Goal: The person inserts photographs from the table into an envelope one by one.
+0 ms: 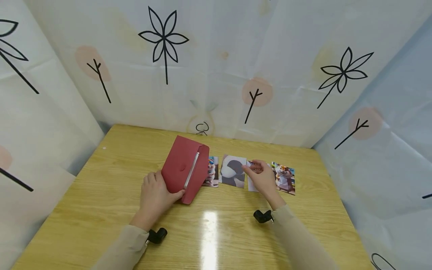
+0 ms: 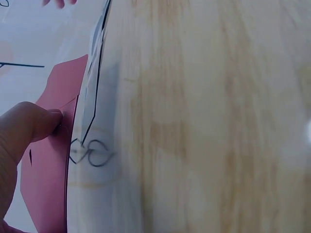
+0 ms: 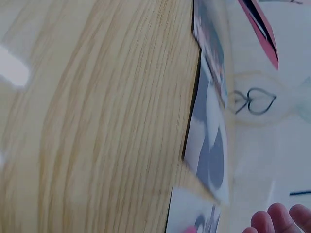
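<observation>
My left hand (image 1: 155, 193) grips a red paper envelope (image 1: 178, 165) by its near left side, the thumb lying across its lower edge. A pale strip shows in the envelope's opening. Its right edge partly covers a picture card (image 1: 212, 174). To the right lie a grey-and-white picture card (image 1: 233, 171), a third card (image 1: 252, 185) and a tiger-like cartoon card (image 1: 285, 179). My right hand (image 1: 264, 182) is over the third card and hides much of it. Its thumb and fingers are apart; whether they touch the card is unclear.
The cards lie in a row on a wooden table (image 1: 108, 180), towards its back edge. A white patterned cloth (image 1: 216, 67) hangs behind and at both sides. Small black cameras (image 1: 157, 236) sit at both wrists.
</observation>
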Demonstrator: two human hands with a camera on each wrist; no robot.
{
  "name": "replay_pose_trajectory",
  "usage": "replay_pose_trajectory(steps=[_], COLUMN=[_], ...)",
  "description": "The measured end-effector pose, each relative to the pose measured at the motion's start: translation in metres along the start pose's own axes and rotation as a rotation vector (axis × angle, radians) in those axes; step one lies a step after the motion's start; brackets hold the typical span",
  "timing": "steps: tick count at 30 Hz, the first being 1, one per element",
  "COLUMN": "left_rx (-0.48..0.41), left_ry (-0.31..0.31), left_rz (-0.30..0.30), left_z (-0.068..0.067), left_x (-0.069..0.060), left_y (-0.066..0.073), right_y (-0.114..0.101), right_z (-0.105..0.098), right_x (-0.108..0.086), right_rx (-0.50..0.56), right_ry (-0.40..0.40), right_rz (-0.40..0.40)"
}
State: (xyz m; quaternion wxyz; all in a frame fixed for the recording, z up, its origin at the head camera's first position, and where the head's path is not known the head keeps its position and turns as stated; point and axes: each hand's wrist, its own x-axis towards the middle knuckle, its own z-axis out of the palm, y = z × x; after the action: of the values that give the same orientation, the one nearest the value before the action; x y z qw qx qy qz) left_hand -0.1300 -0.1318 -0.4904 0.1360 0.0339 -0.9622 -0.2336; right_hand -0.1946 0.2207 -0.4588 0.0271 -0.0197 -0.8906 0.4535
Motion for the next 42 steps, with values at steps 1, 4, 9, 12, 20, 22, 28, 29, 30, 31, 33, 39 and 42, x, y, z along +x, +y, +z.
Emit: replay_pose_trajectory(steps=[1,4,9,12,20,22,28,29,30,31,33,39,42], left_rx=[0.003,0.012,0.012,0.009,0.003,0.004,0.005,0.005,0.004,0.004,-0.001,-0.015,-0.013], left_ry=[0.0,0.005,0.004,0.004,0.005,0.006,0.0,-0.002,-0.005,-0.007,-0.009,-0.014,-0.018], left_rz=[0.002,0.008,-0.002,-0.003,0.0,0.0,0.006,0.006,0.006,0.005,0.0,-0.012,-0.016], left_z=[0.0,-0.001,-0.003,-0.005,-0.005,-0.004,-0.001,-0.001,-0.001,0.0,0.0,-0.001,-0.001], left_x=[0.0,0.001,0.003,0.003,0.004,0.005,0.005,0.005,0.005,0.005,0.005,0.004,0.004], left_y=[-0.001,-0.004,-0.006,-0.006,-0.005,-0.006,-0.008,-0.009,-0.009,-0.01,-0.01,-0.01,-0.011], right_y=[0.003,0.011,0.023,0.029,0.043,0.047,0.059,0.061,0.063,0.065,0.069,0.076,0.078], right_z=[-0.003,-0.013,-0.028,-0.037,-0.057,-0.061,-0.071,-0.073,-0.074,-0.076,-0.078,-0.083,-0.084], right_x=[0.0,0.002,0.005,0.006,0.008,0.009,0.011,0.012,0.012,0.013,0.014,0.016,0.016], right_rx=[-0.007,0.001,-0.001,-0.017,-0.019,-0.038,-0.027,-0.028,-0.025,-0.022,-0.035,-0.086,-0.106], right_ry=[0.012,0.034,0.066,0.091,0.135,0.158,0.185,0.181,0.18,0.18,0.178,0.17,0.159], right_rz=[0.005,0.04,0.083,0.1,0.162,0.173,0.241,0.254,0.263,0.274,0.293,0.356,0.401])
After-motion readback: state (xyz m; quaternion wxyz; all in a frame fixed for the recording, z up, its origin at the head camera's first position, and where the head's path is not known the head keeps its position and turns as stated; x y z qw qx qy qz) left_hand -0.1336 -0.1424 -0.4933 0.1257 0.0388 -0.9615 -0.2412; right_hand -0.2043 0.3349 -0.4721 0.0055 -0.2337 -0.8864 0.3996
